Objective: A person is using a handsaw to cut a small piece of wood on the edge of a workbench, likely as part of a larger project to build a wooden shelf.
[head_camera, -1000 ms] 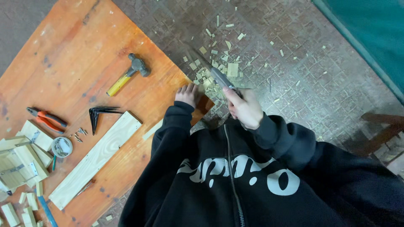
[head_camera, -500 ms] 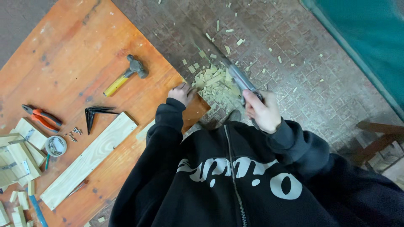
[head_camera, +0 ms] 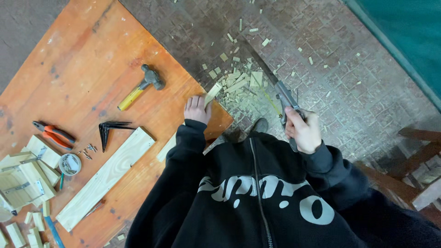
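Note:
My left hand presses a thin wooden strip down at the corner of the orange wooden table; the strip's end sticks out past the edge. My right hand grips the grey handle of a hand saw, whose blade runs up and left toward the strip. Below the strip's end lies a heap of wood offcuts on the tiled floor.
On the table lie a yellow-handled hammer, orange pliers, a black metal bracket, a long pale plank, a small tin of nails and wooden pieces at the left. A teal sheet lies top right.
My right hand has pulled the saw back toward me and to the right. My left hand has stayed on the strip at the table corner.

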